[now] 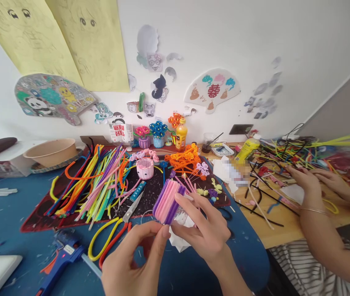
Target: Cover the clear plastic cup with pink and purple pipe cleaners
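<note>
A small cup wrapped in upright pink and purple pipe cleaners [168, 200] is held tilted in front of me. My right hand [204, 226] grips it from the right, its fingers over the wrapped side and the clear plastic part. With thumb and index finger, my left hand [141, 255] pinches the lower end of the pipe cleaners. Crumpled white paper [181, 241] lies beneath the cup. Scissors [113, 234] with yellow and red handles rest left of the cup, and a blue glue gun [65, 257] lies farther left.
Loose coloured pipe cleaners [101, 181] cover the dark mat's left half. Behind stand a pink wrapped pot [145, 168], flower pots [158, 137] and a juice bottle [181, 135]. At right, another person's hands [307, 185] work over a wooden table [263, 224] strewn with pipe cleaners.
</note>
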`<act>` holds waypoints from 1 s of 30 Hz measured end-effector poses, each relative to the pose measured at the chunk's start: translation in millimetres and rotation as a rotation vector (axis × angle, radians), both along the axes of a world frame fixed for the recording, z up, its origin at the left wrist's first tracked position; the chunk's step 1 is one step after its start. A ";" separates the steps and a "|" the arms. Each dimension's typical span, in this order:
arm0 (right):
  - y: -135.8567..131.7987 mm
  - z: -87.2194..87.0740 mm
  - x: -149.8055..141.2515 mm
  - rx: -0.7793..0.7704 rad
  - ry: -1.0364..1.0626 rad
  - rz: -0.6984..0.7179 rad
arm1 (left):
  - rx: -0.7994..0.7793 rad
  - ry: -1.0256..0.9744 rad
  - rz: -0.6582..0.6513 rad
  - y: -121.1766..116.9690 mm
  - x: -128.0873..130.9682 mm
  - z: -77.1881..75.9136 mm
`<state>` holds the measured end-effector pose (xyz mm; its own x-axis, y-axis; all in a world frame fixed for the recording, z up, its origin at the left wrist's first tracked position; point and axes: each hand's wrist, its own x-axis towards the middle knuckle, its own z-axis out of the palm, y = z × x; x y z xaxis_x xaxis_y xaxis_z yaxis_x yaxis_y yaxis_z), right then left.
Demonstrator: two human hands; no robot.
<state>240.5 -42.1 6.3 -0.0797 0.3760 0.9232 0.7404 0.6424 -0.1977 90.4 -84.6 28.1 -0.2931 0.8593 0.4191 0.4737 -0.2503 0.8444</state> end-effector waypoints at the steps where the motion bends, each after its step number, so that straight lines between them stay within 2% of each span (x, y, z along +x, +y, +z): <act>1: -0.2 0.0 -0.6 0.010 0.003 -0.009 | -0.034 -0.079 -0.031 0.2 -0.5 -1.2; 4: -0.8 -0.6 -2.1 0.041 0.012 -0.014 | -0.112 -0.298 -0.137 2.0 -0.9 -3.0; 7: -2.2 0.0 -2.9 0.036 0.031 0.004 | -0.147 -0.414 -0.230 4.4 -0.8 -2.9; 11: -5.3 2.6 -2.9 0.022 0.058 -0.002 | -0.179 -0.462 -0.283 5.0 -3.3 -3.3; 15: -7.4 3.7 -3.5 0.022 0.089 0.052 | -0.191 -0.438 -0.315 1.9 -5.1 -4.3; 19: -7.7 4.5 -3.7 -0.006 0.121 0.130 | -0.164 -0.390 -0.251 -1.1 -2.2 -4.3; 23: -6.7 3.6 -2.0 0.003 0.131 0.206 | -0.098 -0.232 -0.162 -3.0 -3.0 -7.8; 26: -6.4 -0.9 -0.8 0.007 0.160 0.240 | -0.041 -0.119 -0.151 -5.5 -4.6 -12.4; 30: -6.4 -8.0 -0.8 0.008 0.192 0.279 | 0.027 -0.085 -0.079 -8.5 -0.8 -16.5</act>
